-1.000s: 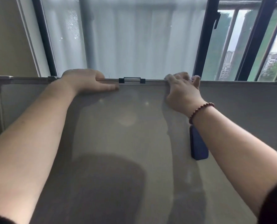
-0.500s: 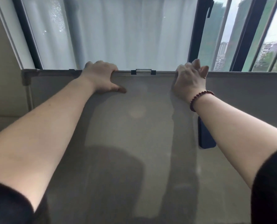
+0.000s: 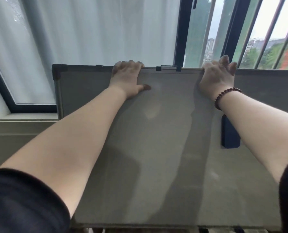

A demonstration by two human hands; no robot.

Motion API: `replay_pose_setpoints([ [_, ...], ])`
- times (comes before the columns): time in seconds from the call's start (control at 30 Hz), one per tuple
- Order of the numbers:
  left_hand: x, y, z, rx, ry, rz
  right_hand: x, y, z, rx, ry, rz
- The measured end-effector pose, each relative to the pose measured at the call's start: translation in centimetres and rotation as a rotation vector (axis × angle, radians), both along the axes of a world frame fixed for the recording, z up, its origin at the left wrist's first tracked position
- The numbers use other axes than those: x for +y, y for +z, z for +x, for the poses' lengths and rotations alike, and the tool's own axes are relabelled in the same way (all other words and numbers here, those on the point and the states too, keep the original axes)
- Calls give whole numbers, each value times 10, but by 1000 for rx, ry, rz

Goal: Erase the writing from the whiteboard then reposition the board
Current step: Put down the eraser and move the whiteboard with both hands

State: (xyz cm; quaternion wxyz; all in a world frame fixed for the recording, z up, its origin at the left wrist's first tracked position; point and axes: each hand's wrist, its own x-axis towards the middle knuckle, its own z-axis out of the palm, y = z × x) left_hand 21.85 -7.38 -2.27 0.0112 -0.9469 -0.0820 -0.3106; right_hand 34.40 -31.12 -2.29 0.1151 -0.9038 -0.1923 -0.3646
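The whiteboard (image 3: 165, 148) fills the lower middle of the view, its grey surface free of writing and streaked with reflections. My left hand (image 3: 127, 78) grips its top edge left of the small black clip (image 3: 168, 68), fingers curled over the rim and thumb flat on the face. My right hand (image 3: 217, 78), with a bead bracelet on the wrist, holds the same edge to the right of the clip. A dark blue eraser (image 3: 228, 133) sticks to the board's face, partly hidden under my right forearm.
Behind the board is a window with a frosted pane (image 3: 89, 31) on the left and a dark frame post (image 3: 181, 31). Metal bars (image 3: 270, 31) cross the open pane on the right. A white sill (image 3: 27, 117) and wall lie at the left.
The board has shifted right and down in the view, so its top left corner and bottom edge now show. Both hands keep their grip on the top edge.
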Motion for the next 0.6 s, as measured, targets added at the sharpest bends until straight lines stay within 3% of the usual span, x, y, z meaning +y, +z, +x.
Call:
replay_pose_setpoints([
  [0.37,-31,1,46,10,-17,35,-44,0,28,54,-55,-54],
  [0.6,-31,5,35,35,4,5,-54,-7,8,25,113,107],
])
